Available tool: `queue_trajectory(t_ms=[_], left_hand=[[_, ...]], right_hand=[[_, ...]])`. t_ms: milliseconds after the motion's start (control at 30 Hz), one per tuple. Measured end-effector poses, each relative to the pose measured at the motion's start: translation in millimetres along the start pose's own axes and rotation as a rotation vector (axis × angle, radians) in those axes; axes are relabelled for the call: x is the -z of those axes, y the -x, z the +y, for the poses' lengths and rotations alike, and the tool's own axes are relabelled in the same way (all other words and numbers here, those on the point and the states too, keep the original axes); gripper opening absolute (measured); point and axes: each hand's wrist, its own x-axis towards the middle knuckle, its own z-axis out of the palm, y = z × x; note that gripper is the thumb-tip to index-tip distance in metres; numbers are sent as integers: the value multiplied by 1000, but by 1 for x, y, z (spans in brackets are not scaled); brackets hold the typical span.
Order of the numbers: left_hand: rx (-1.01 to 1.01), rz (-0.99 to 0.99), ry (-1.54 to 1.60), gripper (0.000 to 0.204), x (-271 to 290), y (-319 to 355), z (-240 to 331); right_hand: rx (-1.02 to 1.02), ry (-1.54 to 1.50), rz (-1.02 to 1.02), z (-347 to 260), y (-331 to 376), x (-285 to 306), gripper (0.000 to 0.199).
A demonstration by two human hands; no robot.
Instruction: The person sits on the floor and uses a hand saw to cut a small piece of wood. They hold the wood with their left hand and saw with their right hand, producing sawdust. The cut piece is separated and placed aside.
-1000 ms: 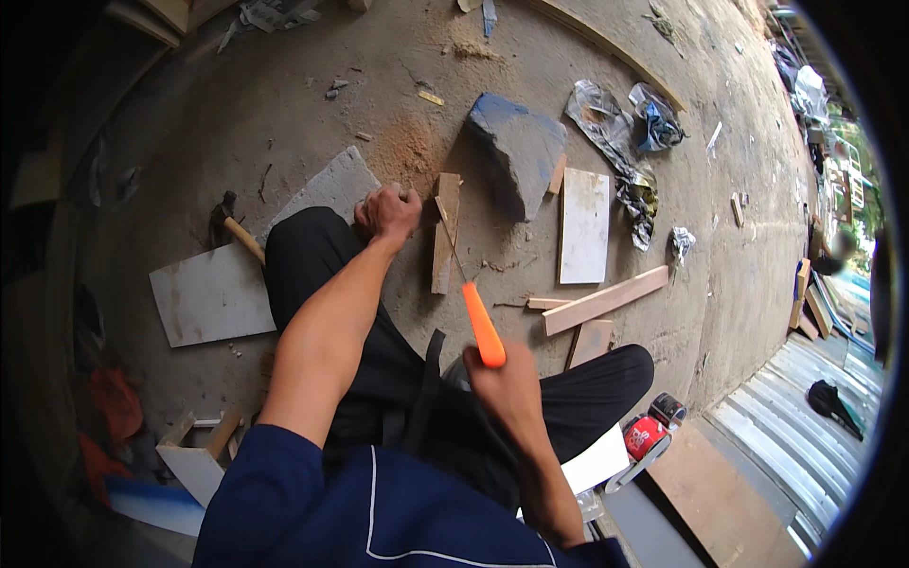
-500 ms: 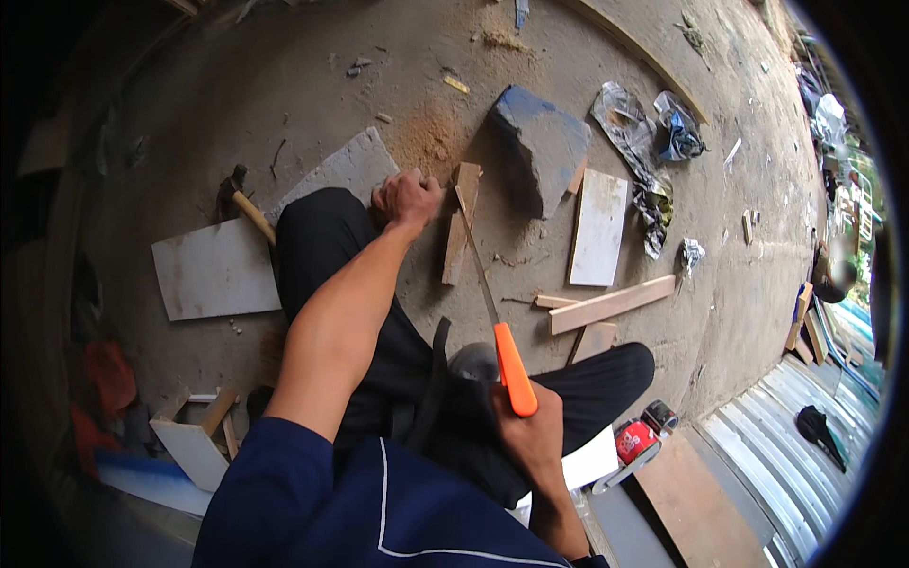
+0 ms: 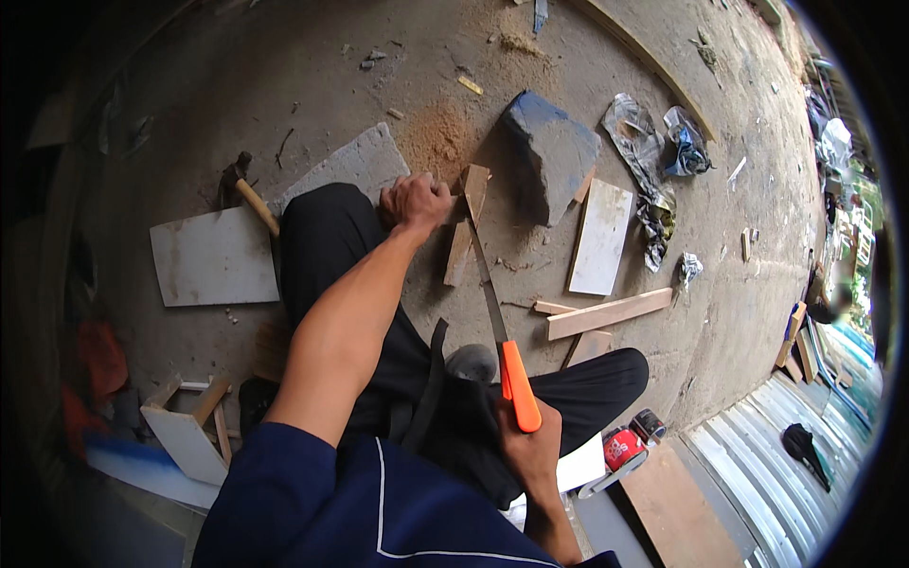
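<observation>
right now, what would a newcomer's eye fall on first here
Probably the bright orange handle of the saw, held in the right hand just below and right of centre. Next might come the bulky blue-grey block above and right of centre, then the wooden-handled hammer towards the left.

Left fingers (image 3: pixel 437 193) partly hidden, slab (image 3: pixel 365 156) partly behind knee (image 3: pixel 327 213), shirt (image 3: pixel 445 506) cut off below

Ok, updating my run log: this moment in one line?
right hand: grips orange-handled saw; saw: overlaps wooden block in view; left hand: curled beside block, contents unclear
</observation>
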Motion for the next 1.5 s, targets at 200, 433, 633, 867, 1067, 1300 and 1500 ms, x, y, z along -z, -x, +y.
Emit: queue_trajectory(t_ms=[200,433,633,867,1067,1300,1500], left_hand=[[-27,93,-22,23,-13,-15,-19],[-28,93,4,24,0,-26,-34],[140,-56,19,26,-22,-11,-54],[92,-18,4,28,-40,9,-64],[28,11,-9,27,-39,18,-46],[17,47,11,25,-24,16,-47],[26,60,-13,24,-19,20,-48]], right_hand=[[25,8,84,8,-96,-63,26],[27,18,21,-8,7,-27,12],[-36,6,0,28,-76,-81,21],[-32,65,-44,39,8,-36,12],[5,12,12,51,-71,-64,29],[90,28,-47,19,2,-27,16],[45,49,13,37,-46,-66,22]])
